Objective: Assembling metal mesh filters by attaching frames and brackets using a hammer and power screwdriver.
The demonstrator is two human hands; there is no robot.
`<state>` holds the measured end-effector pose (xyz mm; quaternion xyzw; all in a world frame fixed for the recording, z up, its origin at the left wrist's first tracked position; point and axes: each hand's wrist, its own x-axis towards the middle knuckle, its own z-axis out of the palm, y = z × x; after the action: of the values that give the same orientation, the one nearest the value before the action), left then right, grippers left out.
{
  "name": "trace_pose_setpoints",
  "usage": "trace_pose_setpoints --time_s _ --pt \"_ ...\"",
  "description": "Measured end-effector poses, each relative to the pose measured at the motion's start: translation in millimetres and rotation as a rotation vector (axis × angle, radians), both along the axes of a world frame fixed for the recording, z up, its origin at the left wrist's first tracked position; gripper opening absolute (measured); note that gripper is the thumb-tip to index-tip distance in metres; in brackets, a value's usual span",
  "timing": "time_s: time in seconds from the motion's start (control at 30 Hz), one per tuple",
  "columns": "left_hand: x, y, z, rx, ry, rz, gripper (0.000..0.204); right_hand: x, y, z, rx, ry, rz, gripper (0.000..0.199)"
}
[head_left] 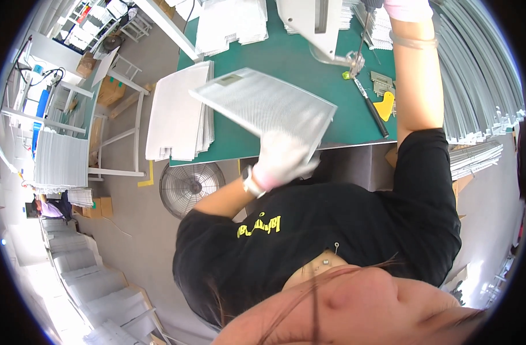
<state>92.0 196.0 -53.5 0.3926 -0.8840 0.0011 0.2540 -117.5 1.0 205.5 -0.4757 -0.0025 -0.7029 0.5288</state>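
A pale, finely ribbed rectangular panel [269,98] is tilted above the near edge of the green table. My left hand [283,155], in a white glove, grips its near edge; the fingertips are blurred. At the corner farthest from that hand, the panel has a small tan rectangular patch. My right arm reaches to the far right of the table. My right hand [410,10], in a pale pinkish glove, is beside a dark tool with a long thin shaft [363,37]. The top of the picture cuts off its fingers, so its hold is hidden.
The green tabletop [349,129] carries a white machine arm [315,26], a black-handled tool [376,118], a yellow scraper [385,107] and metal pieces [381,84]. White sheets [179,112] are stacked left; tall panel stacks [476,75] stand right. A round fan [193,187] sits below.
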Motion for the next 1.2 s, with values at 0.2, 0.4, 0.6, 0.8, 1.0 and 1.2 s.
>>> trace_pose_setpoints --time_s 0.2,0.4,0.6,0.8,1.0,1.2 --pt "75.2 63.6 -134.6 0.330 -0.149 -0.154 0.026 11.6 22.6 -28.7 0.024 0.166 0.195 0.046" --pt "94.2 -36.2 -25.8 -0.436 0.153 0.841 0.031 26.3 45.4 -55.0 0.166 0.128 0.188 0.054" --pt "19.1 -37.3 16.4 0.051 0.283 0.389 0.016 21.0 57.2 -57.1 0.147 0.215 0.007 0.055" --pt "-41.7 -2.5 35.7 -0.026 0.262 0.260 0.024 31.6 83.4 -52.6 0.159 0.185 0.066 0.052" --pt "-45.7 1.7 30.8 -0.185 0.305 0.275 0.027 34.1 96.8 -69.5 0.186 0.162 0.076 0.054" --pt "-44.7 6.0 27.5 -0.148 0.297 0.274 0.024 45.4 86.6 -86.9 0.110 -0.122 0.596 0.059"
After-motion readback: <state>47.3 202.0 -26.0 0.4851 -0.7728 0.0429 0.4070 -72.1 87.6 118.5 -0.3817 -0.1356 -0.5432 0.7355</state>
